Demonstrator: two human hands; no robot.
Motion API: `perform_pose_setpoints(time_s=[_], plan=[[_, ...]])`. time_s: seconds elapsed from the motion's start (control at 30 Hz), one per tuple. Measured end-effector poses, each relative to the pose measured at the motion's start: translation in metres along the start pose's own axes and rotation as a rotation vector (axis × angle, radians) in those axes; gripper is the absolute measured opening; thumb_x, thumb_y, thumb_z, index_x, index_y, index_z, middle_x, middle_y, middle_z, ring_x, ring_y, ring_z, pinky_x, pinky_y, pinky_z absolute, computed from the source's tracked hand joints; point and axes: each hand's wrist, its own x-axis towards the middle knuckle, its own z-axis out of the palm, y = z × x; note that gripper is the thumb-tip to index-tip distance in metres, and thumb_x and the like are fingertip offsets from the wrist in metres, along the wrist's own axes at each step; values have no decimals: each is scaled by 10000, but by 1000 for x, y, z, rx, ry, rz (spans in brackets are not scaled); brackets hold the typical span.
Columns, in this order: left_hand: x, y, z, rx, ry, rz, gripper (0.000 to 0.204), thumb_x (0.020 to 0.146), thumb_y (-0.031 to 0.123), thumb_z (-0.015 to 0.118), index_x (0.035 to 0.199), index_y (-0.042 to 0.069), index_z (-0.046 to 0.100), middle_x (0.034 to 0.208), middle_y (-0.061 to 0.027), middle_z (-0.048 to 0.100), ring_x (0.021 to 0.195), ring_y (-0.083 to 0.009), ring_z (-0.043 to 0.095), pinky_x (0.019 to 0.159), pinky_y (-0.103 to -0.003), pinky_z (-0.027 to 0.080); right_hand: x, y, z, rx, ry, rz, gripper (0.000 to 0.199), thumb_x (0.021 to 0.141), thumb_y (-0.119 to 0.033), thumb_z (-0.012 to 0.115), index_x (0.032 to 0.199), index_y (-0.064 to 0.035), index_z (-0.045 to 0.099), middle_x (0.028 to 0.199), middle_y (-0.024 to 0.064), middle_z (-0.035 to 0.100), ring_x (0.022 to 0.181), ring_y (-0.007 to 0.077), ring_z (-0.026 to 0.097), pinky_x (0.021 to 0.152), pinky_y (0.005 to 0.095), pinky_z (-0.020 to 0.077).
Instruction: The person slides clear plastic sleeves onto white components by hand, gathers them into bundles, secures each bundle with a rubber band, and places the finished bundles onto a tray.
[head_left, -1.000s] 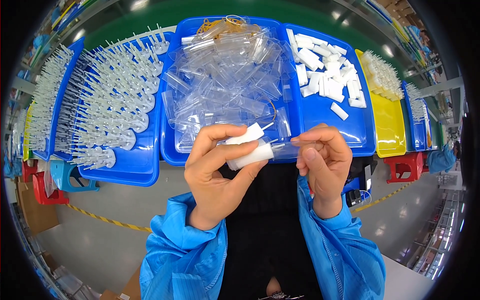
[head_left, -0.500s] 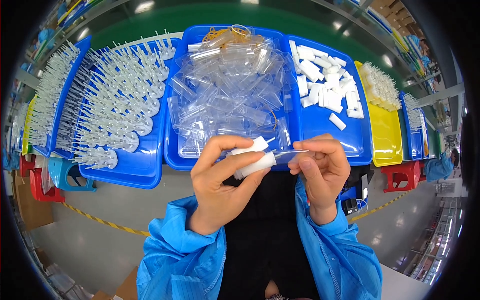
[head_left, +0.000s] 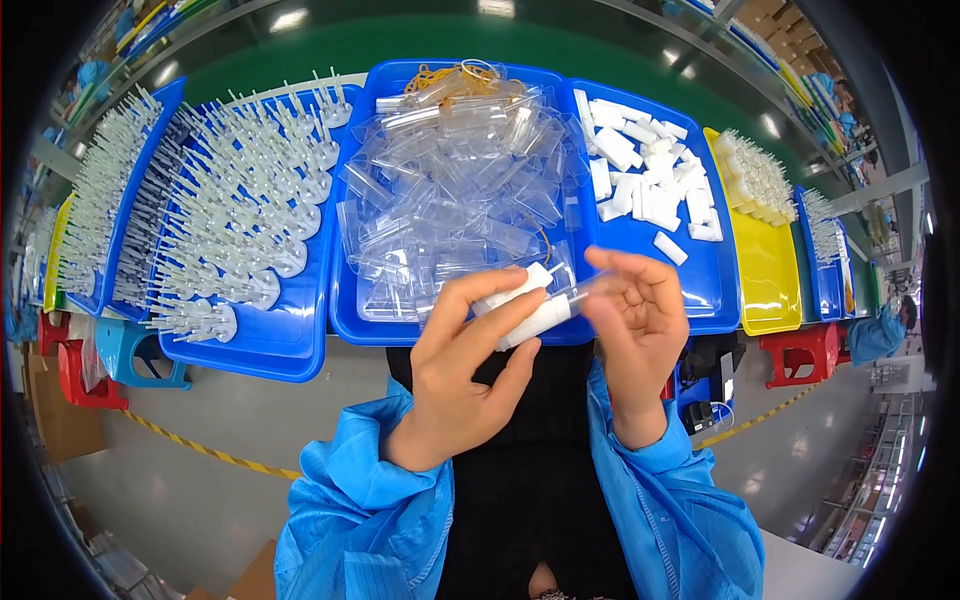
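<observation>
My left hand (head_left: 465, 375) is closed around two small white blocks side by side, gripped between its fingers and thumb. The upper white block (head_left: 537, 275) shows its end past the fingertips. Around the lower white block (head_left: 540, 318) sits a clear plastic sleeve (head_left: 577, 296), its transparent end sticking out to the right. At that end is my right hand (head_left: 640, 315), palm partly showing, thumb and index finger on either side; motion smears the fingertips, so their grip is unclear. Behind my hands, a blue tray (head_left: 345, 300) holds a heap of clear sleeves (head_left: 450, 190).
A blue tray (head_left: 715, 290) of loose white blocks (head_left: 655, 170) stands to the right, beside a yellow tray (head_left: 765, 270) of white pieces. On the left, a blue tray (head_left: 265, 350) carries rows of white pronged pieces (head_left: 240, 200). Rubber bands (head_left: 440, 80) lie behind the sleeves.
My left hand and the blocks have shifted slightly right and up. Less of the clear sleeve sticks out now. The right thumb and index finger have spread from their pinch on it.
</observation>
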Motion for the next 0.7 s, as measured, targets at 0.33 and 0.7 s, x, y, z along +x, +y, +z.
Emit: perform_pose_setpoints(time_s=[0.33,0.7], plan=[[-10,-16,27,239,159,243,525,721,-50,758,1204,-82,557,1134,-224,633,1086,-425,612,875,-418,549,4,6,23,-742,-15,-479,996,588,-202,872,1390,21,325,1354,214,412,1210,334,495,965,406,453],[-16,-20,24,231,91,207,705,781,13,760,1357,-70,361,1229,-239,580,1175,-417,554,949,-476,502,-5,16,25,-561,0,-316,1061,578,-225,895,1413,19,288,1388,215,407,1164,333,530,954,416,442]])
